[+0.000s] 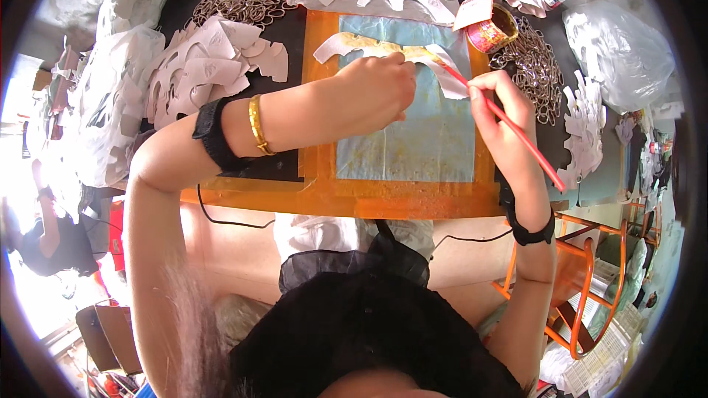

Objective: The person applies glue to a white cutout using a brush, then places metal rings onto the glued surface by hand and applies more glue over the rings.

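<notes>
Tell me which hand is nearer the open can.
Right. The right hand, holding a red stick, is just below the can in the picture; the left hand is farther, to the can's lower left, over a white cutout.

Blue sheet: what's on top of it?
A white cutout, yellow-smeared, lies high on the sheet, overhanging its left edge. The left hand hides some of both; what's beneath that hand can't be seen.

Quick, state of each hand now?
Left hand: fingers curled at the white cut-out; can't tell if gripping it.
Right hand: closed, holding the red brush.
</notes>
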Demonstrator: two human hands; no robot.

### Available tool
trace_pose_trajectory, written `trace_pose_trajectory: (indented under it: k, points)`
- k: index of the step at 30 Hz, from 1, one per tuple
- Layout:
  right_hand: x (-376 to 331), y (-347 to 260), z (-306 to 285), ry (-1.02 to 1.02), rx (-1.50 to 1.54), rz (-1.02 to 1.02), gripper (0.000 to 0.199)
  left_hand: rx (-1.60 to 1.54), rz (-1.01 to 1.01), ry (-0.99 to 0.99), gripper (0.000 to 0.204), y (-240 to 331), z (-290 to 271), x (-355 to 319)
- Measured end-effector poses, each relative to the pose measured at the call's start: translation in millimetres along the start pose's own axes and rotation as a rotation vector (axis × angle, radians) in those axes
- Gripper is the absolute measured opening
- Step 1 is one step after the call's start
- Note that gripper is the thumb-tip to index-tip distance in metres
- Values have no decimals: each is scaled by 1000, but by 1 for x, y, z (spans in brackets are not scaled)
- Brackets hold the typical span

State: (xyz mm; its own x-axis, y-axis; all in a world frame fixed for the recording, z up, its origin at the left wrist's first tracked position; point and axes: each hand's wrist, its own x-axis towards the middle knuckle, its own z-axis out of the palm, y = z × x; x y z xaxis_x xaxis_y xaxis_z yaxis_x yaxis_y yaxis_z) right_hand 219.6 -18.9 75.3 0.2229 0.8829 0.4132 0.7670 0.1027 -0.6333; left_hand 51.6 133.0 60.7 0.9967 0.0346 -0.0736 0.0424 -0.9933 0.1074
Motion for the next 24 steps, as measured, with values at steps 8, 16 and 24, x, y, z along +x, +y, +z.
trace_pose_trajectory:
  k: [8, 16, 24]
  points:
    - [2, 5, 7, 1, -33, -21, 9, -103, -18, -50, 50, 0, 7, 4]
    - [7, 2, 15, -28, 34, -63, 9, -129, -69, -62, 77, 5, 14, 0]
    - [7, -1, 16, -23, 27, -49, 10, -92, -31, -47, 84, 5, 17, -3]
